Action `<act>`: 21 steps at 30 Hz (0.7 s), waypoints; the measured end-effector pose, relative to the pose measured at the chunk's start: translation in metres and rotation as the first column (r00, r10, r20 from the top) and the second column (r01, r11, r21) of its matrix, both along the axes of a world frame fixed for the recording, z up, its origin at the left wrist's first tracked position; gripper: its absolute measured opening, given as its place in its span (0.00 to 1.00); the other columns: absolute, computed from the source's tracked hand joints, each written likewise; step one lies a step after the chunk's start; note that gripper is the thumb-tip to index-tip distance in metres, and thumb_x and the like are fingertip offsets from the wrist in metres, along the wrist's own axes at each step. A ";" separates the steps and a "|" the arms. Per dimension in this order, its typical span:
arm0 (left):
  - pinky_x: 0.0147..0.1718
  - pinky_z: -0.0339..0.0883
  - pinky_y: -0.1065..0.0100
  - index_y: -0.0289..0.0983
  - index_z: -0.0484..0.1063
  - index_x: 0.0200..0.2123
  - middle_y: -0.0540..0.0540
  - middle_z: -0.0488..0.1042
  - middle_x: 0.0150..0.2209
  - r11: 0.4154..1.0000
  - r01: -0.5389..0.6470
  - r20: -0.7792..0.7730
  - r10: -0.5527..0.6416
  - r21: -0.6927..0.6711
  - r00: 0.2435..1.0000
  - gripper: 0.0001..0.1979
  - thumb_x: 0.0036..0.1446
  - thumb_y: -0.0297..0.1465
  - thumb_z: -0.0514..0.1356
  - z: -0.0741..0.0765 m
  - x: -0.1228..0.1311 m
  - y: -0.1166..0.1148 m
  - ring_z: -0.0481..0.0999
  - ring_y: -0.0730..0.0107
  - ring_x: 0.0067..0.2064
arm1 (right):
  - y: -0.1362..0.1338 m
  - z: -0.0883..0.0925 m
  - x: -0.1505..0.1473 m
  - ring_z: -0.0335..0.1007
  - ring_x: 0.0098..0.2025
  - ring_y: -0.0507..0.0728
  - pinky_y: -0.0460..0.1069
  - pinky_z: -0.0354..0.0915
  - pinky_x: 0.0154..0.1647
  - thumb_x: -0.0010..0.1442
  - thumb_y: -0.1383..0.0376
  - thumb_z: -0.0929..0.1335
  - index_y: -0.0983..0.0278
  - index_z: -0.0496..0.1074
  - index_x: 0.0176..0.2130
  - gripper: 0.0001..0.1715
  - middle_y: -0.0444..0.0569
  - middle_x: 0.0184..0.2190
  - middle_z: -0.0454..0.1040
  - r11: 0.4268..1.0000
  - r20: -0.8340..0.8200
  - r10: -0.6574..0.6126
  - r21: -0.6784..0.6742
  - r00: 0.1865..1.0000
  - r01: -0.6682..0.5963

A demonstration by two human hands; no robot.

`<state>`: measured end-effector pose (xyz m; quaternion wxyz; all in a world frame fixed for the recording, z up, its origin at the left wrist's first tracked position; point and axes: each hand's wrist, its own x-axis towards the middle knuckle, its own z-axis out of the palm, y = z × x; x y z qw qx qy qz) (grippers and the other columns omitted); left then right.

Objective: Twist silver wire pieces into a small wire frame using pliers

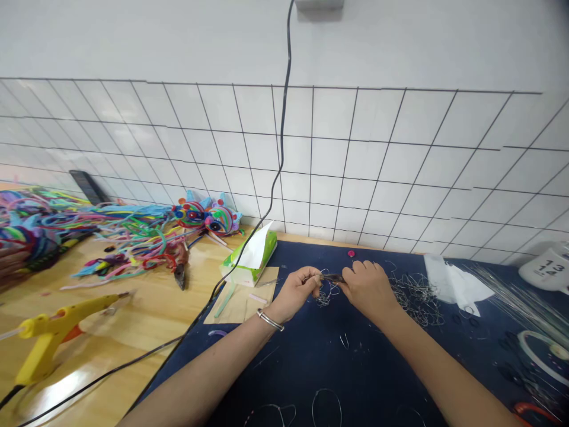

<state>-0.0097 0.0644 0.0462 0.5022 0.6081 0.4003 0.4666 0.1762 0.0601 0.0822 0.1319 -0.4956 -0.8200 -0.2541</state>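
Observation:
My left hand is closed in a pinch on a thin piece of wire, which loops just beyond the fingertips. My right hand is wrapped round a pair of dark pliers, whose jaws point left and meet the wire at my left fingertips. Most of the pliers' handles are hidden in my fist. Under the hands lies a dark blue mat. To the right of my right hand is a tangled heap of bent wire pieces.
A tissue packet stands behind my left hand. Yellow glue gun, other pliers and colourful pipe cleaners lie at left. Straight wires and a white mug are at right. A black cable hangs down across the table.

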 end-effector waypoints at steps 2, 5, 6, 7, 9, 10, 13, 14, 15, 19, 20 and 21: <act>0.27 0.59 0.73 0.33 0.65 0.29 0.51 0.66 0.20 1.000 0.006 -0.006 -0.006 0.011 1.000 0.12 0.54 0.36 0.51 0.001 0.000 0.000 0.64 0.77 0.23 | -0.001 0.000 -0.001 0.52 0.29 0.53 0.48 0.43 0.31 0.56 0.56 0.60 0.64 0.66 0.26 0.16 0.49 0.23 0.61 1.000 0.001 -0.016 -0.002 1.000 0.016; 0.27 0.59 0.74 0.34 0.65 0.30 0.51 0.66 0.21 0.999 0.018 -0.014 -0.017 0.031 1.000 0.11 0.55 0.36 0.51 0.002 -0.001 0.000 0.63 0.78 0.23 | -0.002 -0.001 -0.001 0.52 0.29 0.53 0.48 0.43 0.31 0.56 0.55 0.59 0.64 0.65 0.26 0.17 0.48 0.23 0.61 0.999 -0.008 -0.030 -0.014 1.000 0.030; 0.27 0.58 0.74 0.34 0.65 0.30 0.51 0.66 0.21 0.999 0.020 -0.017 -0.019 0.037 1.000 0.11 0.55 0.35 0.50 0.002 -0.001 0.000 0.63 0.78 0.23 | -0.003 -0.001 -0.001 0.52 0.29 0.53 0.49 0.43 0.31 0.56 0.55 0.59 0.64 0.65 0.26 0.17 0.48 0.23 0.61 0.999 -0.012 -0.029 -0.017 1.000 0.028; 0.27 0.58 0.74 0.34 0.65 0.30 0.51 0.66 0.21 0.999 0.019 -0.022 -0.018 0.042 1.000 0.10 0.55 0.35 0.50 0.002 -0.001 0.000 0.63 0.78 0.23 | -0.003 0.000 -0.001 0.52 0.29 0.53 0.49 0.43 0.31 0.56 0.55 0.59 0.64 0.65 0.26 0.17 0.48 0.23 0.60 0.999 -0.016 -0.026 -0.019 1.000 0.026; 0.28 0.59 0.74 0.34 0.65 0.30 0.51 0.66 0.21 0.998 0.010 -0.042 -0.008 0.054 0.999 0.10 0.55 0.35 0.50 0.002 -0.002 0.001 0.64 0.78 0.23 | -0.003 0.001 -0.002 0.52 0.29 0.53 0.49 0.43 0.30 0.56 0.56 0.60 0.65 0.65 0.26 0.17 0.48 0.22 0.60 1.000 -0.021 -0.020 -0.015 1.000 0.020; 0.28 0.59 0.74 0.34 0.65 0.30 0.52 0.66 0.21 0.998 0.008 -0.057 -0.004 0.062 0.998 0.10 0.55 0.35 0.50 0.002 -0.002 0.001 0.64 0.78 0.24 | -0.003 0.002 -0.002 0.51 0.29 0.53 0.49 0.43 0.30 0.56 0.56 0.60 0.65 0.65 0.26 0.17 0.48 0.23 0.60 1.000 -0.020 -0.016 -0.011 1.000 0.016; 0.28 0.58 0.73 0.34 0.65 0.30 0.51 0.66 0.21 0.996 0.026 -0.114 -0.015 0.091 0.993 0.10 0.55 0.35 0.50 0.004 -0.005 0.003 0.64 0.77 0.24 | -0.003 0.005 -0.001 0.51 0.29 0.54 0.49 0.43 0.31 0.57 0.56 0.59 0.64 0.65 0.26 0.16 0.49 0.23 0.60 1.000 -0.005 -0.003 0.003 1.000 0.003; 0.28 0.58 0.74 0.34 0.65 0.31 0.51 0.66 0.22 0.994 0.043 -0.132 -0.029 0.098 0.991 0.10 0.55 0.34 0.50 0.005 -0.006 0.003 0.64 0.77 0.24 | -0.003 0.007 0.000 0.50 0.30 0.54 0.49 0.43 0.32 0.57 0.56 0.59 0.64 0.65 0.26 0.16 0.49 0.24 0.60 1.000 0.002 0.006 0.005 1.000 -0.006; 0.28 0.58 0.74 0.34 0.65 0.31 0.51 0.66 0.22 0.993 0.063 -0.152 -0.047 0.102 0.987 0.09 0.55 0.34 0.50 0.005 -0.007 0.004 0.64 0.77 0.24 | -0.002 0.008 0.001 0.50 0.30 0.54 0.50 0.43 0.32 0.57 0.56 0.59 0.64 0.65 0.26 0.16 0.49 0.24 0.60 1.000 0.009 0.018 0.006 1.000 -0.018; 0.27 0.58 0.74 0.34 0.65 0.31 0.52 0.65 0.22 0.983 0.156 -0.238 -0.129 0.098 0.963 0.08 0.55 0.32 0.51 0.008 -0.014 0.007 0.64 0.78 0.24 | -0.001 0.010 0.003 0.49 0.31 0.54 0.50 0.42 0.32 0.57 0.60 0.59 0.64 0.65 0.25 0.14 0.48 0.24 0.60 0.997 0.037 0.081 0.006 0.996 -0.081; 0.27 0.57 0.74 0.34 0.65 0.32 0.52 0.65 0.22 0.980 0.175 -0.255 -0.146 0.096 0.956 0.08 0.55 0.32 0.51 0.008 -0.015 0.008 0.63 0.78 0.24 | -0.001 0.010 0.003 0.49 0.30 0.54 0.50 0.42 0.32 0.57 0.61 0.59 0.64 0.65 0.25 0.14 0.48 0.24 0.60 0.996 0.042 0.090 0.010 0.995 -0.091; 0.27 0.57 0.74 0.34 0.65 0.32 0.52 0.65 0.22 0.977 0.191 -0.268 -0.159 0.095 0.950 0.08 0.55 0.32 0.50 0.008 -0.016 0.009 0.63 0.78 0.24 | 0.000 0.009 0.003 0.49 0.30 0.54 0.50 0.42 0.32 0.57 0.62 0.59 0.64 0.65 0.25 0.13 0.48 0.23 0.59 0.995 0.046 0.097 0.015 0.994 -0.098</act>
